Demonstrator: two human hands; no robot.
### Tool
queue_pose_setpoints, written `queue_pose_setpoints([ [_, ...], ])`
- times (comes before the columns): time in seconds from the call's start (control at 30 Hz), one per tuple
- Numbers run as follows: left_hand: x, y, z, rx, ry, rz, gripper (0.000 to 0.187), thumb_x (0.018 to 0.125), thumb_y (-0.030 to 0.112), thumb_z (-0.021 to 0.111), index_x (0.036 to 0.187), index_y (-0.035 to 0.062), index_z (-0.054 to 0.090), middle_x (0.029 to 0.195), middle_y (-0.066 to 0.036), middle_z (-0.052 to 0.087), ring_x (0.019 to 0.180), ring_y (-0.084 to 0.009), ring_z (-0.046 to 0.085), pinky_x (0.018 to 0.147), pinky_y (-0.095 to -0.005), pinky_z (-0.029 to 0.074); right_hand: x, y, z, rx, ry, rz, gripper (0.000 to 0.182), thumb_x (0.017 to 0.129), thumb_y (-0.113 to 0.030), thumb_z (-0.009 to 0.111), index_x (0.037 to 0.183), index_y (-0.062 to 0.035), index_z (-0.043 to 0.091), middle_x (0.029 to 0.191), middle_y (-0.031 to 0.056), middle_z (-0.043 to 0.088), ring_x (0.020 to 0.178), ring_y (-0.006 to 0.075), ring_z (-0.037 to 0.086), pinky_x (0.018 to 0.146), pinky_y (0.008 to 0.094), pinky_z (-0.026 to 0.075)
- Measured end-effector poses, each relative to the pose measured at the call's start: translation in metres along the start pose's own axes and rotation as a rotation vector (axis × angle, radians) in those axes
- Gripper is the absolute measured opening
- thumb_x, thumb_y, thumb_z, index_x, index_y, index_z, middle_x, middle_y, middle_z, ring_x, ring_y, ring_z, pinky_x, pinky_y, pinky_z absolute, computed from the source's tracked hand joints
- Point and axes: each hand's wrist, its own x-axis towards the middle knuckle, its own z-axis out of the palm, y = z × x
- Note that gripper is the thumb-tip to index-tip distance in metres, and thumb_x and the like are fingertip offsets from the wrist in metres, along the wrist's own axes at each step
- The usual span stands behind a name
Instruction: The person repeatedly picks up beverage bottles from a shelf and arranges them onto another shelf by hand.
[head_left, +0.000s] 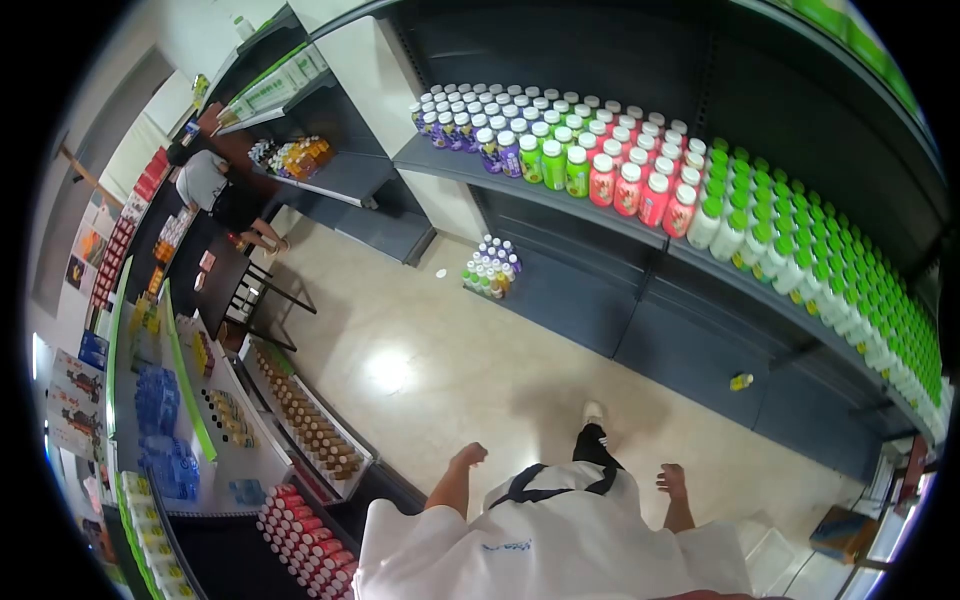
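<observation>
Over the pale floor, left of the white shirt, is my left hand [470, 456], its fingers loosely curled; whether anything lies inside is too small to tell. My right hand [671, 479] hangs on the shirt's other side with its fingers apart and nothing in them. Neither hand touches a shelf. Ahead, a long dark shelf [560, 202] bears rows of bottles: purple-labelled ones [508, 155], green ones [553, 165], pink ones [654, 199] and white ones with green caps [731, 235]. One of my shoes [594, 412] shows on the floor.
A small bottle group [490, 268] and a lone yellow-green bottle [741, 382] are on the low shelf. Another person [205, 185] bends by the far left shelves. A dark table [222, 285] stands at left, near racks with brown bottles [305, 415] and red-pink bottles [305, 540].
</observation>
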Motion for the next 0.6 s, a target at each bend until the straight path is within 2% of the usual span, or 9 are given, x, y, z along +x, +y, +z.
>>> queue_pose_setpoints([
  [0.07,0.009,0.044,0.01,0.078,-0.005,0.192,0.033,0.09,0.03,0.055,0.085,0.0024,0.072,0.084,-0.013,0.071,0.068,-0.0249,0.067,0.061,-0.0414,0.054,0.009,-0.04,0.018,-0.016,-0.038,-0.026,0.039,0.088,-0.029,0.064,0.118,-0.0055,0.057,0.088,0.0143,0.068,0.065,0.026,0.068,0.052,0.0391,0.055],
  [0.1,0.026,0.062,0.007,0.019,-0.141,0.14,0.036,0.091,0.037,0.052,0.114,0.0109,0.063,0.093,-0.004,0.07,0.071,-0.0171,0.064,0.056,-0.0355,0.052,0.014,-0.059,0.027,-0.025,-0.054,-0.021,0.039,0.088,-0.029,0.064,0.118,-0.0055,0.057,0.088,0.0143,0.068,0.065,0.026,0.068,0.052,0.0391,0.055],
  [0.13,0.017,0.095,0.011,-0.093,-0.059,0.239,0.034,0.09,0.033,0.053,0.105,0.005,0.067,0.084,-0.011,0.07,0.07,-0.0242,0.064,0.061,-0.0412,0.053,0.023,-0.073,0.036,-0.039,-0.105,-0.055,0.039,0.088,-0.031,0.064,0.118,-0.0066,0.056,0.091,0.0144,0.067,0.067,0.0264,0.067,0.055,0.0402,0.055],
  [0.23,0.033,0.18,-0.003,-0.028,0.081,0.564,0.041,0.093,0.037,0.054,0.119,0.0066,0.063,0.097,-0.017,0.071,0.089,-0.0317,0.069,0.078,-0.0417,0.055,0.05,-0.137,0.064,-0.174,-0.174,-0.095,0.036,0.09,-0.031,0.064,0.116,-0.0081,0.057,0.093,0.0135,0.067,0.068,0.0244,0.066,0.057,0.0382,0.054],
  [0.27,0.038,0.203,-0.009,-0.015,0.192,0.596,0.039,0.093,0.034,0.058,0.12,0.0059,0.063,0.099,-0.02,0.071,0.096,-0.0353,0.069,0.085,-0.0416,0.054,0.057,-0.159,0.074,-0.265,-0.178,-0.162,0.036,0.09,-0.032,0.065,0.116,-0.0082,0.058,0.093,0.0132,0.068,0.069,0.0224,0.067,0.054,0.0351,0.054],
  [0.4,0.028,0.274,-0.056,-0.24,0.354,0.9,0.026,0.087,0.011,0.056,0.111,0.0042,0.063,0.092,-0.016,0.069,0.084,-0.0286,0.066,0.075,-0.0377,0.052,0.07,-0.268,0.128,-0.215,-0.241,-0.53,0.029,0.093,-0.028,0.063,0.114,-0.0084,0.062,0.094,0.0081,0.07,0.07,0.0167,0.066,0.054,0.0292,0.054],
  [0.43,0.029,0.286,-0.067,-0.325,0.394,0.935,0.025,0.087,0.009,0.055,0.11,0.0039,0.063,0.092,-0.015,0.069,0.084,-0.0287,0.067,0.076,-0.038,0.052,0.056,-0.305,0.143,-0.215,-0.285,-0.563,0.028,0.095,-0.027,0.062,0.116,-0.0089,0.063,0.096,0.007,0.07,0.073,0.0137,0.066,0.056,0.027,0.053],
  [0.5,0.025,0.305,-0.094,-0.445,0.463,0.954,0.024,0.088,0.007,0.054,0.109,0.0031,0.063,0.093,-0.015,0.069,0.085,-0.0287,0.066,0.078,-0.0382,0.052,0.048,-0.358,0.18,-0.326,-0.202,-0.98,0.028,0.096,-0.025,0.063,0.118,-0.0086,0.063,0.095,0.0053,0.07,0.073,0.01,0.064,0.06,0.0245,0.051],
  [0.6,0.005,0.334,-0.152,-0.496,0.525,0.918,0.022,0.087,0.001,0.052,0.107,0.0016,0.06,0.105,-0.01,0.066,0.089,-0.0216,0.063,0.079,-0.0339,0.052,-0.045,-0.455,0.226,-0.24,-0.343,-0.943,0.028,0.096,-0.019,0.065,0.12,-0.0065,0.062,0.094,0.0032,0.067,0.075,0.0092,0.063,0.066,0.0232,0.051],
])
